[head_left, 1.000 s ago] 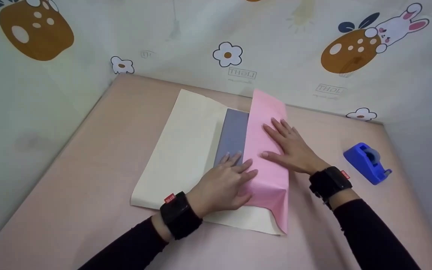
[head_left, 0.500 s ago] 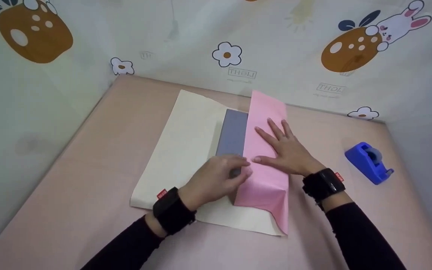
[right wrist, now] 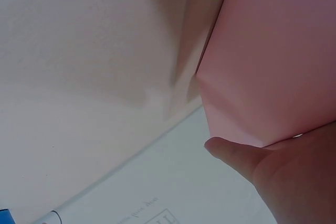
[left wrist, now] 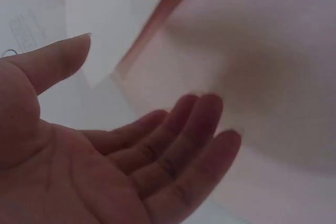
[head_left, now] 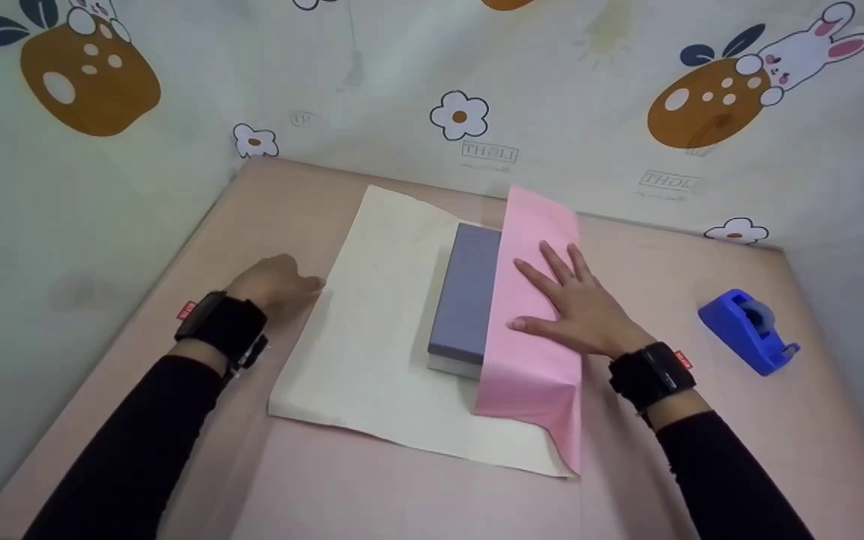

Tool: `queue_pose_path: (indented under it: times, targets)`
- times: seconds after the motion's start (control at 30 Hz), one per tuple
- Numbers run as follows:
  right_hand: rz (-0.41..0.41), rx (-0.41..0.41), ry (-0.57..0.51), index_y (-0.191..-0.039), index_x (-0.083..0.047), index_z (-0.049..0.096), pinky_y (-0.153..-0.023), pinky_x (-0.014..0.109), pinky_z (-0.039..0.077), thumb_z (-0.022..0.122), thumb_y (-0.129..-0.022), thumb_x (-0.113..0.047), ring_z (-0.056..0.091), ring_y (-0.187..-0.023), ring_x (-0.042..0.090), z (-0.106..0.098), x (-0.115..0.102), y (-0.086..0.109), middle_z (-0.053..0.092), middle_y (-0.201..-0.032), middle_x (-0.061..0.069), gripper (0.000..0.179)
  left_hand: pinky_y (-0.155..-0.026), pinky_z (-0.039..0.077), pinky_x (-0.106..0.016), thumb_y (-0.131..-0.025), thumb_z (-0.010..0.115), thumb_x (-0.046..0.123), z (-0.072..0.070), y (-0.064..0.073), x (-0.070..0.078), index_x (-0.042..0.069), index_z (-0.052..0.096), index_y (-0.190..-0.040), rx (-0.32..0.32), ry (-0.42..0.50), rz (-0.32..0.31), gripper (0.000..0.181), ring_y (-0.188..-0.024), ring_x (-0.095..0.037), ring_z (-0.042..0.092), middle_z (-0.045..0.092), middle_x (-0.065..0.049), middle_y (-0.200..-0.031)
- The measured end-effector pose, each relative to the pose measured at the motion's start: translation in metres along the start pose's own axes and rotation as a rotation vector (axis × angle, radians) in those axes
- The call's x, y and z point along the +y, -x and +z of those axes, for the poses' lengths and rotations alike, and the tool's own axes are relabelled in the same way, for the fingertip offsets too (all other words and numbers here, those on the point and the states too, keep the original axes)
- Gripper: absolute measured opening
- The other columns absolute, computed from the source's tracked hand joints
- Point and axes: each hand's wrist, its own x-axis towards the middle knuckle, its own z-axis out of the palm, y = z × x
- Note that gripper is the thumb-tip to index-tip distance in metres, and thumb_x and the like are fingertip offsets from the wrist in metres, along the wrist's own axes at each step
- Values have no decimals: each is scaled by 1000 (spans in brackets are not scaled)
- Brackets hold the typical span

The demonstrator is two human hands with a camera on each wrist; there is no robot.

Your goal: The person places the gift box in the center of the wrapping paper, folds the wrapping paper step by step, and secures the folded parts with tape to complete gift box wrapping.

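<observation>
A grey-blue box [head_left: 463, 292] with a paler base lies on a sheet of wrapping paper [head_left: 372, 322], cream side up. The sheet's right part is folded over the box, its pink side [head_left: 529, 375] showing and covering the box's right portion. On this pink flap my right hand [head_left: 578, 307] rests flat with fingers spread. My left hand [head_left: 274, 285] is at the sheet's left edge, fingertips right by it. In the left wrist view, the left hand's thumb stands apart from loosely bent fingers [left wrist: 202, 124], with nothing between them.
A blue tape dispenser [head_left: 747, 330] with a roll of tape stands on the right of the pink-covered table [head_left: 387, 495]. A patterned curtain [head_left: 372, 75] with fruit, flowers and a rabbit hangs behind the table and along its sides.
My left hand has left the box and the pink flap's edge and moved left to the sheet's left edge. My right hand has slid slightly left on the flap and stays there.
</observation>
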Motion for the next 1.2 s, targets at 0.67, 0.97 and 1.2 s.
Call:
queue_pose_path:
  times: [0.67, 0.97, 1.2]
  targets:
    - [-8, 16, 38, -161, -39, 18, -123, 69, 14, 55, -89, -73, -5, -157, 46, -1, -2, 2, 4, -173, 6, 88, -61, 47, -25, -104, 43, 19, 0, -4, 4, 6, 55, -72, -128, 66, 216, 37, -60, -12, 54, 56, -1, -64]
    - [-10, 22, 36, -161, -39, 19, -118, 73, 22, 55, -89, -73, -5, -157, 47, -1, -1, 2, 5, -173, 7, 87, -58, 43, -25, -100, 44, 19, -20, 14, 55, 7, 59, -71, 3, 22, 345, 34, -61, -13, 57, 65, -5, -72]
    - [-11, 23, 23, -161, -40, 19, -115, 74, 27, 56, -88, -73, -5, -157, 46, 0, -2, 2, 5, -173, 6, 88, -57, 42, -23, -98, 44, 17, -21, 24, 100, 9, 61, -73, -35, 18, 435, 32, -60, -12, 55, 65, -4, -73]
